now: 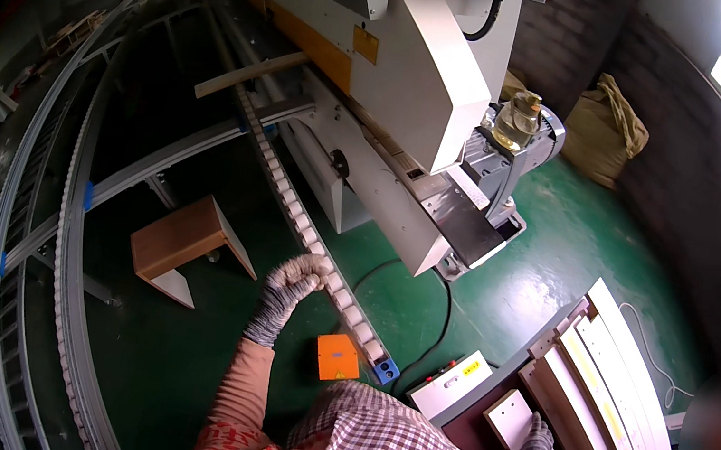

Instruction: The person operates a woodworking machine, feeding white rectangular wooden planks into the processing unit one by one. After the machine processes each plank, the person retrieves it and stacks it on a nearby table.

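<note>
My left hand (pixel 293 285), in a striped work glove with a pale palm, is at the side of a narrow roller rail (pixel 349 309). Its fingers are curled together at the rail's edge; whatever the fingertips hold there is partly hidden. To the right, my right hand (pixel 532 447), in a grey glove, grips a narrow white board (pixel 507 420) with drilled holes. This board lies on a dark surface beside a stack of long boards (pixel 592 401). The hand covers the middle of the board, and its fingers curl over it.
A large white and grey machine (pixel 421 72) stands ahead, with a motor (pixel 491 166) behind. An L-shaped brown panel piece (pixel 183 244) is on the green floor at left. Near the rail's end are an orange box (pixel 338 358) and a white control box (pixel 452 385). Curved conveyor rails (pixel 65 269) run along the left.
</note>
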The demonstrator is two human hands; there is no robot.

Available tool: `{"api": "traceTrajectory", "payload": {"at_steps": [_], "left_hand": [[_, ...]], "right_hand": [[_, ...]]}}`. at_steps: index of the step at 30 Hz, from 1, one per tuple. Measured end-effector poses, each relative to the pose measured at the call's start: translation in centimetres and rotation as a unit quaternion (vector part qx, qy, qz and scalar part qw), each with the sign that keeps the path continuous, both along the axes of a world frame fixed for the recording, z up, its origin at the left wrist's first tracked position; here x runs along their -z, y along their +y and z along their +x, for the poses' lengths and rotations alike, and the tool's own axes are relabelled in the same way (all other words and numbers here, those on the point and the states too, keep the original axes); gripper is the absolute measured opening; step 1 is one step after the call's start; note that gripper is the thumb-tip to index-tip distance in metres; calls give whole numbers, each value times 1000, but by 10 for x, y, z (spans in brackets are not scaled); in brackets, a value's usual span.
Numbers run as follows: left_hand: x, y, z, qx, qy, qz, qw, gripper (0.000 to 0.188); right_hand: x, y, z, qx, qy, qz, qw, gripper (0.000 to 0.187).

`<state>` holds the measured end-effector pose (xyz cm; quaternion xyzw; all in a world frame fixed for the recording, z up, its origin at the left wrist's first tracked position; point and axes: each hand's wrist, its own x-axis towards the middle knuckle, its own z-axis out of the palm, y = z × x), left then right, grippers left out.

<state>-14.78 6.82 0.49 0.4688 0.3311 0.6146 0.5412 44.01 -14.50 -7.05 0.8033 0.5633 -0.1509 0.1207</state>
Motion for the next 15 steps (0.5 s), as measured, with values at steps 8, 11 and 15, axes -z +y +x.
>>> {"api": "traceTrajectory", "payload": {"at_steps": [8, 11, 15], "left_hand": [[19, 58, -94, -296, -85, -126, 943, 39], [27, 89, -136, -330, -90, -162, 925, 67], [23, 130, -173, -355, -84, -198, 910, 88]], "right_hand": [[-34, 8, -43, 1, 18, 70, 997, 120], [-34, 11, -66, -8, 87, 209, 974, 92], [-38, 19, -94, -8, 185, 266, 946, 50]]}}
